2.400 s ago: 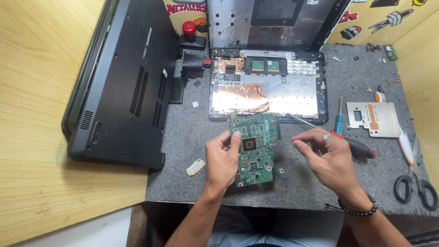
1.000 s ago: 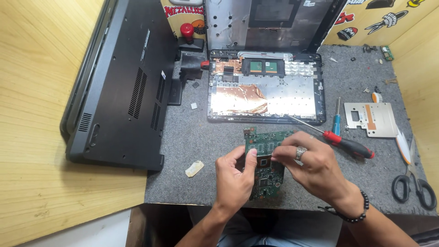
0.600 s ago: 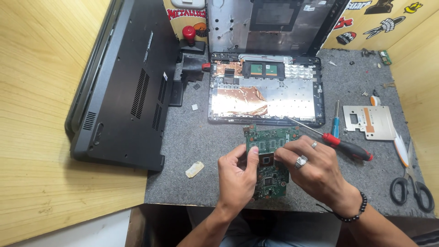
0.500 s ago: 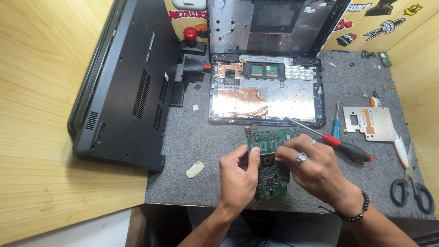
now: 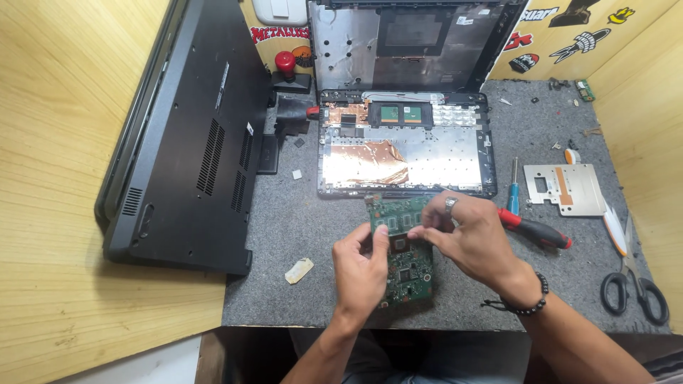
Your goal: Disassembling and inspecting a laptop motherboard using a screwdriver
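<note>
A green circuit board (image 5: pixel 409 267) lies on the grey felt mat (image 5: pixel 284 235) just in front of an opened laptop chassis (image 5: pixel 405 146). My left hand (image 5: pixel 361 269) grips the board's left edge, thumb on top. My right hand (image 5: pixel 469 238), with a ring and a bead bracelet, pinches the upper middle of the board, where a memory module sits. Both hands cover part of the board.
A black laptop bottom cover (image 5: pixel 188 135) leans at the left. To the right lie a red-handled screwdriver (image 5: pixel 533 229), a small blue screwdriver (image 5: pixel 514 190), a metal bracket plate (image 5: pixel 573 188) and scissors (image 5: pixel 633 274). A scrap of tape (image 5: pixel 299 270) lies near my left hand.
The board has shifted to the right from its earlier place. My right hand moved from beside the board onto its top middle, and my left hand stays on its left edge.
</note>
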